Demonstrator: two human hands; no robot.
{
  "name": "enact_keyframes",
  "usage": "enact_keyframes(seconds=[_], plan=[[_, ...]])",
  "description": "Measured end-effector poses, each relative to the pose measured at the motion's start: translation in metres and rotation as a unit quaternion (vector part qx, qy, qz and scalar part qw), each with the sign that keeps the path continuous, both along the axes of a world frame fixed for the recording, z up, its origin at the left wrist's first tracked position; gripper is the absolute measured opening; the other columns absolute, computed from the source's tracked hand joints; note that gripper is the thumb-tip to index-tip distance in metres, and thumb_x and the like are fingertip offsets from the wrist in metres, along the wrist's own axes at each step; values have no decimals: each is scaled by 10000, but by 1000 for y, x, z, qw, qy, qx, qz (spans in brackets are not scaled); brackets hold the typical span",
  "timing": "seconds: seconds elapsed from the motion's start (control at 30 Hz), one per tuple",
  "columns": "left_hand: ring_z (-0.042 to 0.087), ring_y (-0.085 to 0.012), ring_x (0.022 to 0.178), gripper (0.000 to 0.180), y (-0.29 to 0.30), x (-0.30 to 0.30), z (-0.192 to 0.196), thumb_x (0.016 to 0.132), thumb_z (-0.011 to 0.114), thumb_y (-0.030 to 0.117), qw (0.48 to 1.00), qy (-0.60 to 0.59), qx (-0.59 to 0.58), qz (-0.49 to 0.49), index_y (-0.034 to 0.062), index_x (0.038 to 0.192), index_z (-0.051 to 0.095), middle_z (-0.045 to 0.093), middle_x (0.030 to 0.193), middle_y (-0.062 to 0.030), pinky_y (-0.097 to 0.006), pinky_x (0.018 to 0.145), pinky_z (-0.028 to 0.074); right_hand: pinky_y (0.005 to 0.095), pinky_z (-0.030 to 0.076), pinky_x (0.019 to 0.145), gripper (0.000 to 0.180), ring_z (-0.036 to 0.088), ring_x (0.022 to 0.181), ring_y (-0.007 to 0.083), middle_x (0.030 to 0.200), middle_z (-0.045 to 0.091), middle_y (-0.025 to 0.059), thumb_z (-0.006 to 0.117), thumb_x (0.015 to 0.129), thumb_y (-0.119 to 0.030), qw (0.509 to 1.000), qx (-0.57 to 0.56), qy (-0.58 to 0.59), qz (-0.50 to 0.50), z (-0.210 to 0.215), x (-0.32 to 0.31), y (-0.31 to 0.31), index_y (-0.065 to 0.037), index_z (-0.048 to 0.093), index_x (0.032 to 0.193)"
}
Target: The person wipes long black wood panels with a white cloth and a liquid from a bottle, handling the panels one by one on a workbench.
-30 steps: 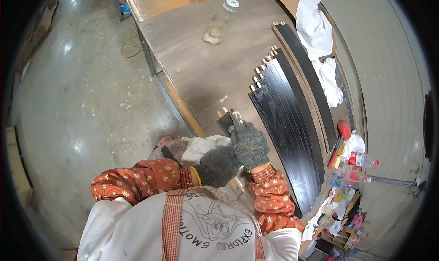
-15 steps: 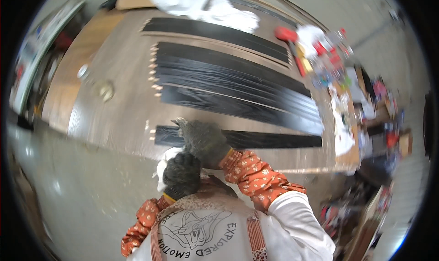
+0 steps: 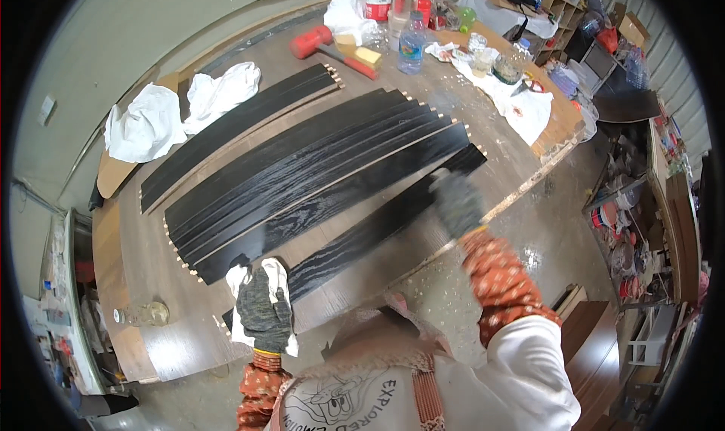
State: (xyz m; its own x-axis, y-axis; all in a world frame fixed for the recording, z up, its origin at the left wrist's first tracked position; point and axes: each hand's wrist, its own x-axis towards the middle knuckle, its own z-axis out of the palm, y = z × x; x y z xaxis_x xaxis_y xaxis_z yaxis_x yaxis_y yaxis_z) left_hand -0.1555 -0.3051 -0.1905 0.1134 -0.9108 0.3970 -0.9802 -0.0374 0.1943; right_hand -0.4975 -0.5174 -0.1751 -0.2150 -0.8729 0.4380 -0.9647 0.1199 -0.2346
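Note:
My left hand point(image 3: 264, 310), in a dark grey knit glove, holds a white cloth point(image 3: 236, 281) at the left end of the nearest black wooden slat point(image 3: 362, 223). The cloth shows on both sides of the glove and has a dark smudge near its far edge. By that slat's right end is my right hand point(image 3: 457, 203), gloved the same way and smeared by motion, so its fingers are unclear. Small pale dowels stick out of the slat's ends. Beyond lies a row of several black slats point(image 3: 302, 178) side by side, and further off another black slat point(image 3: 234, 133).
A red-headed mallet point(image 3: 311, 42), yellow sponge point(image 3: 368, 56) and water bottle point(image 3: 411, 47) stand at the back. White rags point(image 3: 143, 125) lie far left, a glass jar point(image 3: 143, 314) near left. A stained white paper point(image 3: 521, 114) covers the table's right side.
My hands have moved apart: the left with the cloth to the slat's left end, the right to its right end. The view has turned, so the table now appears slanted.

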Motion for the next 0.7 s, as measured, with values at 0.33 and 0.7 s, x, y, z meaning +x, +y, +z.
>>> enact_keyframes(seconds=[0.33, 0.7], plan=[[498, -362, 1188, 491, 30, 35, -14, 899, 490, 296, 1000, -4, -26, -4, 6, 1295, 506, 533, 1281, -191, -470, 1022, 350, 410, 434, 538, 215, 544, 676, 249, 771, 545, 84, 520, 829, -243, 950, -42, 236, 201, -57, -24, 5, -77, 600, 941], [560, -366, 1128, 515, 28, 37, -8, 901, 477, 340, 998, -18, -53, -24, -23, 1262, 530, 589, 1212, -209, -430, 992, 407, 352, 439, 426, 113, 578, 563, 206, 643, 554, 48, 575, 779, -235, 900, -156, 400, 77, -62, -28, -16, -132, 605, 743]])
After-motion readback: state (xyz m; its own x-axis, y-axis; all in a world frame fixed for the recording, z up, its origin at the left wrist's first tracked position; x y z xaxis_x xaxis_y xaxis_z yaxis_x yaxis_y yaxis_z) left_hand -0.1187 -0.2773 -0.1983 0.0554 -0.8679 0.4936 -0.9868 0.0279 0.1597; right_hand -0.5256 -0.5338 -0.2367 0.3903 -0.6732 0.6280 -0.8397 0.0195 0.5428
